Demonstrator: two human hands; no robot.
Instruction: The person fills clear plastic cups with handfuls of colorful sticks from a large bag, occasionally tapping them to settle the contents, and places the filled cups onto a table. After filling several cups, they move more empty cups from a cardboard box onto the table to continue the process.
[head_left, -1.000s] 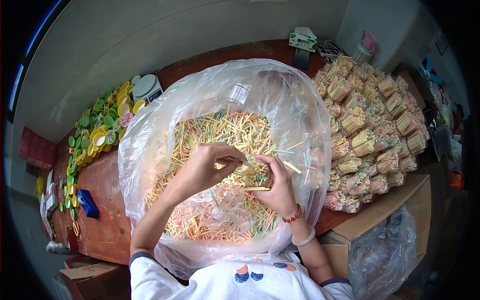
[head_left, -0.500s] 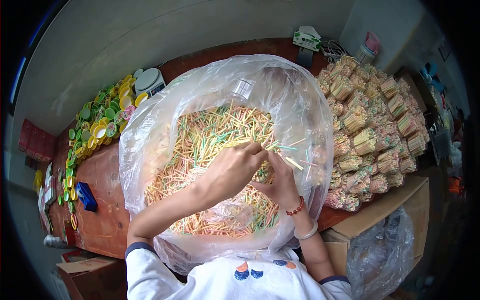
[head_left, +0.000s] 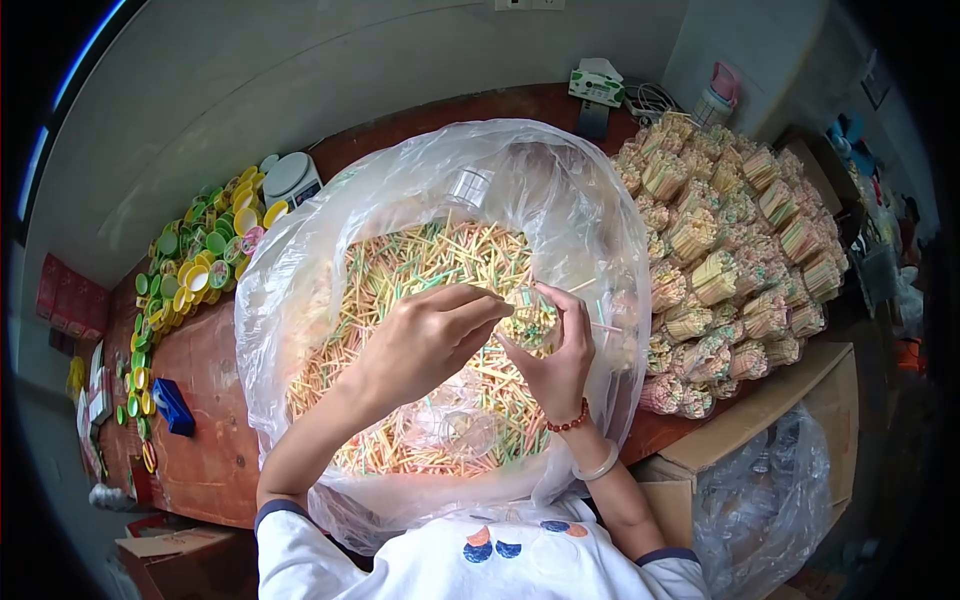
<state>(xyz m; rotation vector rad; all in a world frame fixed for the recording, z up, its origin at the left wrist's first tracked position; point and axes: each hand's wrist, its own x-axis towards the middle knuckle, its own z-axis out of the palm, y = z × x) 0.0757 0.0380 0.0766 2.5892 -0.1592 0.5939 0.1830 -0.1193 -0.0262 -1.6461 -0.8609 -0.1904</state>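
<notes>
Over a large clear plastic bag (head_left: 300,250) of loose, short pastel sticks (head_left: 420,260), both hands meet near the middle. My right hand (head_left: 565,365), with a beaded bracelet and a pale bangle at the wrist, is curled around a clear plastic cup (head_left: 533,318). Yellow and green stick ends show inside this cup. My left hand (head_left: 430,335) reaches in from the left, its fingers drawn together at the cup's near-left side. What its fingertips pinch, if anything, is hidden. Clear plastic cups (head_left: 455,430) lie on the sticks below my hands.
Many stick-filled clear cups (head_left: 715,275) are piled at the right. Yellow and green lids (head_left: 190,270), a white scale (head_left: 292,178) and a blue object (head_left: 173,407) occupy the left table. A cardboard box (head_left: 750,410) with plastic inside stands at lower right.
My hands have separated slightly, and the cup of sticks between them shows more clearly. My left hand has moved a little left and down. The whole view has shifted slightly.
</notes>
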